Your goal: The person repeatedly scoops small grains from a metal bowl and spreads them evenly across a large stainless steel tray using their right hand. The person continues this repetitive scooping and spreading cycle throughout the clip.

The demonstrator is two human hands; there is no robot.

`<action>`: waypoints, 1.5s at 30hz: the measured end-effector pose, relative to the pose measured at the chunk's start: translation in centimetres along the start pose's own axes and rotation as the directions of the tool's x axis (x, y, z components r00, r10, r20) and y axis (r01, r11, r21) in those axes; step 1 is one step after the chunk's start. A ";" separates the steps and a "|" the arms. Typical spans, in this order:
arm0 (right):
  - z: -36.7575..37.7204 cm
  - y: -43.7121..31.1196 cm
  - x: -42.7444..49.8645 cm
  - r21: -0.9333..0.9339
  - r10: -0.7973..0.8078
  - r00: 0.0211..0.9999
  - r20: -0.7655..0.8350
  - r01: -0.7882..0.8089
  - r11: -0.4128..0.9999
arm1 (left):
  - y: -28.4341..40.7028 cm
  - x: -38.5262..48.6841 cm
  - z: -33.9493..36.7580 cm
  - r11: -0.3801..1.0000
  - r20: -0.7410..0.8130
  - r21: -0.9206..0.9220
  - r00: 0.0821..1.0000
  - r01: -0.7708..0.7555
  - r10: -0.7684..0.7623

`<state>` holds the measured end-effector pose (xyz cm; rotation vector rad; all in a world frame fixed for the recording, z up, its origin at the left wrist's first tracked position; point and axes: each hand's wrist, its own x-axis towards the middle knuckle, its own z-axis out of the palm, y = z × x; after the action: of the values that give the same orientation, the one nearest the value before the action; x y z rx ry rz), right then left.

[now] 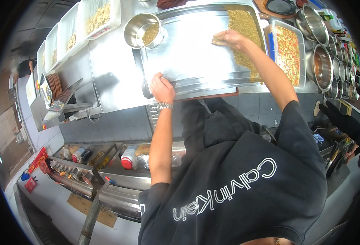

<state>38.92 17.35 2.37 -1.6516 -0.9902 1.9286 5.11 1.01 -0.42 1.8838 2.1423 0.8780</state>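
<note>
A large metal tray [186, 52] lies on the steel worktop, with a band of brown-green dried granules [244, 27] along its right side. My right hand [228, 39] is over the tray just left of that band, its fingers bunched around some of the granules. At the tray's near left corner is my left hand [162, 88], its fingers partly curled by the rim; whether it grips the rim is unclear. A steel bowl [134, 32] with more granules inside stands at the tray's far left corner.
Right of the tray stand a clear tub [302, 61] of red and green chopped food and several steel bowls [314, 61]. White bins [115, 15] line the far left. A slanted metal slicer-like device [72, 88] sits left. Another person's dark-clad legs [340, 118] show at right.
</note>
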 end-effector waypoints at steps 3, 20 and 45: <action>-2.0 0.0 -1.0 0.000 0.026 0.999 0.039 -0.026 1.000 | 0.1 0.0 0.0 1.000 -0.005 -0.001 1.000 -0.001 0.001; -5.6 2.2 -5.1 0.013 0.046 0.999 -0.015 -0.046 0.999 | 0.1 0.0 0.0 1.000 0.007 0.010 1.000 -0.015 0.015; 6.2 -4.0 0.8 -0.068 0.000 0.978 0.207 0.015 0.998 | -0.3 0.0 0.0 1.000 0.019 -0.003 1.000 -0.002 0.002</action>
<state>32.23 19.05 5.08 -1.5024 -1.1518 2.1163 4.88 0.96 -0.57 1.8856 2.1278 0.8594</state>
